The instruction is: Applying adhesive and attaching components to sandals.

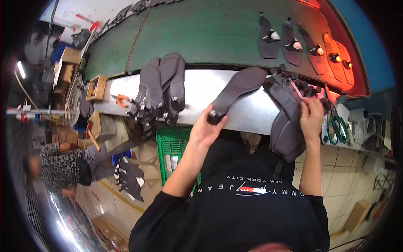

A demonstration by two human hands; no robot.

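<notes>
Past a fanned stack of matte grey soles on the shiny steel table, the left hand is clamped on a smooth, tapering grey sole, while the right hand pinches a limp grey strappy upper.

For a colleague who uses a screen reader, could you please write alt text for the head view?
Seen from above, a person's left hand grips the heel end of a dark shoe sole over a metal bench, while the right hand rests on a stack of dark shoe uppers. More soles lie piled to the left, and shoe parts line a green conveyor belt beyond.
</notes>
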